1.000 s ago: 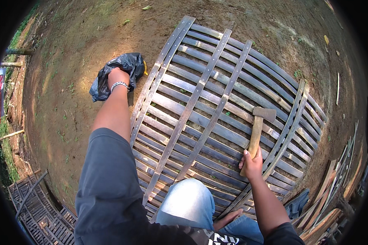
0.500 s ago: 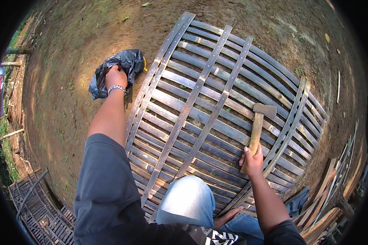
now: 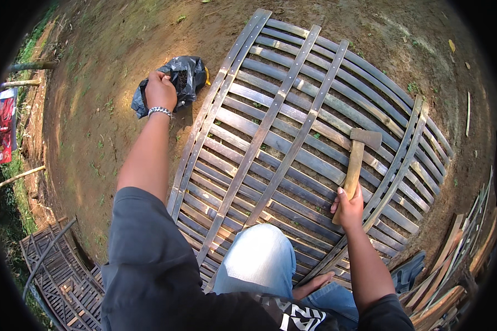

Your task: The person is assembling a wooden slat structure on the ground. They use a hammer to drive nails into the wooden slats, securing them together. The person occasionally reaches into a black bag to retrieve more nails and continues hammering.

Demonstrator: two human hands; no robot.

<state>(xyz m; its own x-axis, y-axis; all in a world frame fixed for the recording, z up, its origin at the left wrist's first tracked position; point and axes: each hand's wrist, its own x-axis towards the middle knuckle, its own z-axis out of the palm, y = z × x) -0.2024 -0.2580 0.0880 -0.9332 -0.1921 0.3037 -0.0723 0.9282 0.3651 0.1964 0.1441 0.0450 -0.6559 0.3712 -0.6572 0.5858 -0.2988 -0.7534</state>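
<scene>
At ten o'clock, the left hand [image 3: 162, 91] is at the black bag [image 3: 189, 77]; what it grips, I cannot tell. Toward three o'clock, the right hand [image 3: 349, 208] grips the axe [image 3: 355, 164] above the wooden slats [image 3: 269, 120]; I think, better to hold it steady.

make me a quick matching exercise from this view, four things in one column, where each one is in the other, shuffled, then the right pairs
1. wooden-handled hatchet
2. black plastic bag
3. chain bracelet
4. slatted panel

A. around the wrist of the left hand
B. on the ground, beyond the raised knee
C. beside the panel's left edge
D. in the right hand

Pairs: 1-D, 2-C, 3-A, 4-B
</scene>
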